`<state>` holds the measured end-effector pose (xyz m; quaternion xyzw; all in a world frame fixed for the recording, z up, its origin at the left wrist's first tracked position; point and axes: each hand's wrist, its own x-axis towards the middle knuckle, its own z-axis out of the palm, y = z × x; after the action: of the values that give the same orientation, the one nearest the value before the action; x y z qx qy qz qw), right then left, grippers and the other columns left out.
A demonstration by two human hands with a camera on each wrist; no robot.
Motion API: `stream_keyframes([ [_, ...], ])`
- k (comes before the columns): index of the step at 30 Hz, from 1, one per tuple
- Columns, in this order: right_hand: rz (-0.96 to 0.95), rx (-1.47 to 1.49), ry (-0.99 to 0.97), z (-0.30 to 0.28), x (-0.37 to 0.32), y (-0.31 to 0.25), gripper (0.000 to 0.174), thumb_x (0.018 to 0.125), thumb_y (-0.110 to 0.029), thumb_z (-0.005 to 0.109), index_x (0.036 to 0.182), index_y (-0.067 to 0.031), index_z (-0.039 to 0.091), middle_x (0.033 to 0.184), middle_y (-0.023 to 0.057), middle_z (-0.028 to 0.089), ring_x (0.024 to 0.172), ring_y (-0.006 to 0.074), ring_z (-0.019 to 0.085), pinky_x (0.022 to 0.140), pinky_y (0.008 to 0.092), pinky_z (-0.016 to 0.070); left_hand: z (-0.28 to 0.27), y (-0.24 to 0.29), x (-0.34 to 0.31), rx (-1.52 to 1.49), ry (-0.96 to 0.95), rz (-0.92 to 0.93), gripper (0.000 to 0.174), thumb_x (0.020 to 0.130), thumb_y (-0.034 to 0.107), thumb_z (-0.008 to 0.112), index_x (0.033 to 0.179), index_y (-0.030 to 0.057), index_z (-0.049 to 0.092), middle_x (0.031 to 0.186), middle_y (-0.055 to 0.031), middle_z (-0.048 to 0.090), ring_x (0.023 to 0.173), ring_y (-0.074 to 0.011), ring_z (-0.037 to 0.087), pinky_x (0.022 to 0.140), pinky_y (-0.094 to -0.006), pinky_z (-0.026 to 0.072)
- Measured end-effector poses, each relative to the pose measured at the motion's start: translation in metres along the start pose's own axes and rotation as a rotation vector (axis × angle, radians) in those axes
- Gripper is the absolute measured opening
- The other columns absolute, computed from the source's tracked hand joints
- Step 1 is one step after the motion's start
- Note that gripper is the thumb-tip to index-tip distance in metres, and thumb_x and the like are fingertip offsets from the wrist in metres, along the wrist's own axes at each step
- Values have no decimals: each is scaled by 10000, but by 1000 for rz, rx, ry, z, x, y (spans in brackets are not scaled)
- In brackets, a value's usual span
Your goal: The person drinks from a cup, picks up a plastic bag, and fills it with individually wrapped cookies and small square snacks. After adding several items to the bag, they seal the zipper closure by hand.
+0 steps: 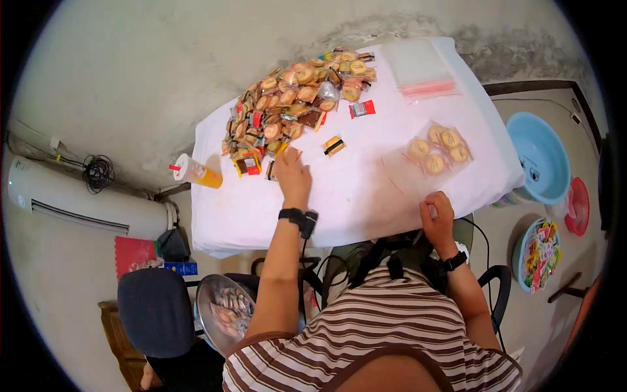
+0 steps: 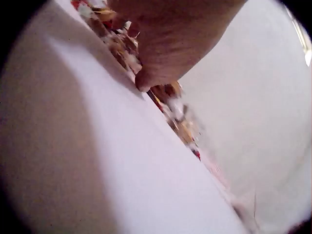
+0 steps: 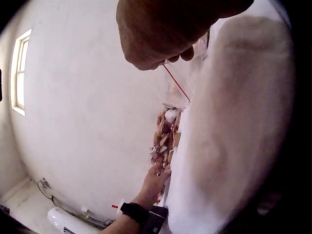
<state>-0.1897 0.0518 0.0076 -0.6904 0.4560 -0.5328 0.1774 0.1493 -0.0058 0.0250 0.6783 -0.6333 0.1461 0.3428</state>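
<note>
Left hand (image 1: 292, 175) rests at the near edge of the snack pile (image 1: 294, 98); its grip cannot be told. Right hand (image 1: 439, 214) apparently pinches the mouth of the clear bag (image 1: 400, 171). The bag holds four biscuits; most of the pile remains loose.

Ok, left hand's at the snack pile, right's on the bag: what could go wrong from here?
The left hand reaches into the near edge of the snack pile; loose pieces could get knocked toward the cup at the left edge of the table, which might tip. The right hand seems to pinch the clear bag only at its mouth, near the front edge; a tug could drag it off or spill its biscuits.
</note>
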Motion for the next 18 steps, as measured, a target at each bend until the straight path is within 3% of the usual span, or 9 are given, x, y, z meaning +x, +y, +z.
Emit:
stream_keyframes([
  [2,11,15,15,1,-1,0,105,743,0,622,766,-35,526,733,114,542,702,305,536,638,365,417,7,-21,2,97,-118,-211,302,781,69,608,1075,9,569,1086,-189,547,1025,-397,499,911,-458,405],
  [5,22,25,33,-1,-1,1,108,749,-4,625,767,-35,524,734,114,541,700,305,534,638,365,415,10,-36,7,44,-167,-240,283,791,88,609,1065,25,581,1090,-199,555,1042,-393,492,917,-448,398],
  [7,27,21,37,-4,-1,1,108,751,-5,627,768,-35,524,735,115,541,698,304,533,638,365,415,1,-29,12,42,-129,-169,270,828,111,576,1086,32,587,1004,-202,596,947,-395,543,852,-432,440],
  [9,18,2,7,-5,0,1,111,753,-4,630,769,-30,524,734,120,539,696,304,533,639,366,422,-23,-7,20,-133,-87,-301,267,866,138,526,1085,-4,583,892,-208,634,816,-413,583,761,-411,479],
  [10,20,2,7,-5,0,0,111,753,-4,630,769,-30,524,734,120,539,696,304,533,639,366,422,-15,-23,14,-115,-34,-256,277,908,169,497,1101,-13,579,832,-162,659,768,-328,632,684,-334,502],
  [11,49,33,14,-4,0,-1,110,753,-5,630,766,-29,523,732,120,538,692,303,534,637,365,422,-11,-30,8,-114,-37,-256,277,908,169,497,1101,-13,579,832,-162,659,768,-328,632,684,-334,502],
  [13,81,62,20,-1,1,-2,109,754,-6,630,763,-27,523,729,121,537,688,302,534,636,363,422,-11,-29,2,-632,-195,-686,282,932,132,453,1152,-10,557,773,-117,647,758,-222,640,665,-315,508],
  [14,80,97,37,2,2,-2,106,754,-7,629,760,-31,525,729,120,538,684,303,534,633,361,420,-10,-26,-3,-736,-325,-802,301,945,134,446,1195,-15,521,866,-86,645,797,-131,629,678,-265,513],
  [18,124,85,58,-9,-7,4,89,755,-19,626,757,-44,541,733,111,548,682,304,540,638,356,415,-17,51,-24,-1371,-452,-920,331,932,130,471,1235,-2,487,971,-79,640,824,-142,636,702,-257,513],
])
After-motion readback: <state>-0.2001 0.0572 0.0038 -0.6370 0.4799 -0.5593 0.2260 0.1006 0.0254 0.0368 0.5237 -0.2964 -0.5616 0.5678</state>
